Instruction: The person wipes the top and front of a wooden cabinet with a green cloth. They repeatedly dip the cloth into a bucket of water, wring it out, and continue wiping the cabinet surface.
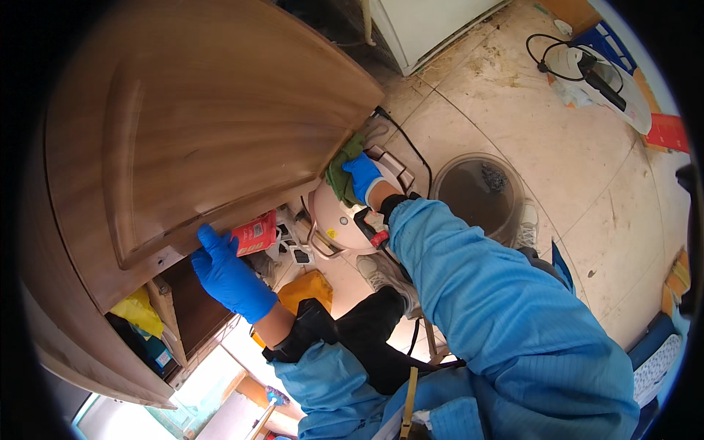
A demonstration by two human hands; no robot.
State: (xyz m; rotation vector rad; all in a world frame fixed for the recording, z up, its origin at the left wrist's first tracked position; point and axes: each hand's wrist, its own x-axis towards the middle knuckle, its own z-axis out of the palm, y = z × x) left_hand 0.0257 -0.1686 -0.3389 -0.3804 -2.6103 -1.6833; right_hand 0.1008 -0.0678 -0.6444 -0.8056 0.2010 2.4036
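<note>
A brown wooden cabinet door (220, 139) swings out across the left half of the view. My left hand (231, 282), in a blue glove, grips its lower edge, with some fingertips hidden there. My right hand (361, 176), gloved too, is closed over a dark green cloth (341, 174) and presses it at the door's far right end. Under this hand, on the floor, sits a pale pink rounded appliance (345, 216). Beside my left hand is a red packet (257, 233), partly hidden by the door.
A round bucket of murky water (469, 194) with a metal scouring pad (494, 177) stands right of my right forearm. A black cord (414, 143) runs over the tiles. Yellow material (139, 312) lies inside the cabinet. A white appliance (433, 29) is at the top.
</note>
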